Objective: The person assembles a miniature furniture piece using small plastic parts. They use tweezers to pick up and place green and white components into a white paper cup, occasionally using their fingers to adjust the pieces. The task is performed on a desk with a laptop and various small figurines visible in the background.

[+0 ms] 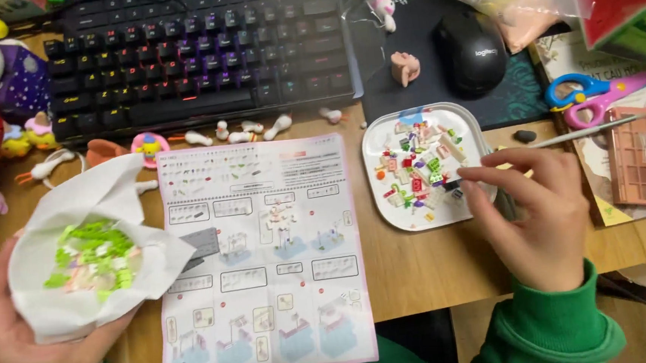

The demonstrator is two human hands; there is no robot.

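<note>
left grip (38, 330) holds white bag (92, 243); right grip (537, 212) narrow at tray (380, 136), instruction sheet (260, 262) between.

Bare table (419, 262) lay open between the instruction sheet (262, 258) and the right hand (534, 216), and the flat sheet itself barred nothing. Behind it, the keyboard (201, 57) and a row of small figures (244, 130) closed the way. The white tray (424, 163) of small bricks, the mouse (473, 50) and the scissors (597, 94) crowded the right side. The left hand (42, 337), cupping a white tissue (93, 251), filled the near left corner.
</note>
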